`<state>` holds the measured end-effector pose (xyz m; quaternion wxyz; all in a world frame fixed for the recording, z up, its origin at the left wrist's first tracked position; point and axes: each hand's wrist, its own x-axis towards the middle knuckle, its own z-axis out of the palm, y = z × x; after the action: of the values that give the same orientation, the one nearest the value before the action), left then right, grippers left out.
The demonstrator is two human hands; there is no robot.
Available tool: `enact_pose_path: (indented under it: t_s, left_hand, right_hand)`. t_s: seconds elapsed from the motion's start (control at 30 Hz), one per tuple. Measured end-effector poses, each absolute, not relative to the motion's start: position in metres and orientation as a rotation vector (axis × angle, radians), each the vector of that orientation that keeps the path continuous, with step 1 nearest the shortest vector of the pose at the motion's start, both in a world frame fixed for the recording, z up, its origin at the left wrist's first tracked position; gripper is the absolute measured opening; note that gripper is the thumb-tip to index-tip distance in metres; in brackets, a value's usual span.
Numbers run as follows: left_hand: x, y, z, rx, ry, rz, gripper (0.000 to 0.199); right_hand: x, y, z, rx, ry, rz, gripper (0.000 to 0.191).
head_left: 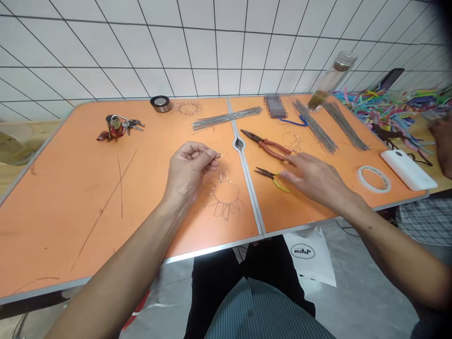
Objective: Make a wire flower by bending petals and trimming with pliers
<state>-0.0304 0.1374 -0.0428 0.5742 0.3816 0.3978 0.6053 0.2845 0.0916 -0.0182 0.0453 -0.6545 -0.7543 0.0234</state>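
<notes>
Left hand [187, 172] tight on wire [197, 148], right hand [316, 179] unclenched by pliers [270, 174]; liquid [317, 100] in bottle [331, 80]

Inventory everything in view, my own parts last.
Tabletop: one, orange, centre
Wall: one, white, behind
Keys: one bunch, silver, left
Round item: one, dark, back left
Looped wires: several, metallic, front, back, right
Loose wires: several, dark, left
Wire bundles: three, grey, back
Pliers: two, red-handled and yellow-handled, right
Blurred block: one, grey, back
Strip: one, blue, beside block
Bottle: one, clear, back right
Tape ring: one, white, right
Device: one, white, right
Fuzzy strips: many, multicoloured, right
Phone: one, dark, right
Bag: one, white, floor
Another person's hand: one, right edge
Shirt: one, striped blue, bottom
Trousers: one, black, bottom
Left hand: one, bare, holding wire, centre
Right hand: one, bare, by pliers
</notes>
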Motion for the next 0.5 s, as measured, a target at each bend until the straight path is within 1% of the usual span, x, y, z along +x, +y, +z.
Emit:
enact_pose_path:
  t_s: [0.1, 0.2, 0.33, 0.4, 0.5]
  left_hand:
    - [-0.031, 0.139, -0.045, 0.898, 0.944, 1.4, 0.024]
    - [-0.03, 0.141, -0.045, 0.88, 0.938, 1.4, 0.029]
    - [-0.032, 0.144, -0.045, 0.856, 0.925, 1.423, 0.035]
    - [-0.033, 0.145, -0.046, 0.848, 0.916, 1.422, 0.038]
    - [-0.035, 0.147, -0.046, 0.837, 0.899, 1.419, 0.038]
  right_hand:
    - [0.278, 0.126, -0.017, -1.956, -2.33, -0.048, 0.049]
    - [0.268, 0.159, -0.023, -2.012, -2.448, -0.101, 0.054]
    - [0.259, 0.182, -0.03, -2.059, -2.415, -0.074, 0.05]
    - [0.258, 0.187, -0.032, -2.09, -2.348, -0.036, 0.053]
    - [0.259, 0.191, -0.032, -2.104, -2.329, -0.043, 0.048]
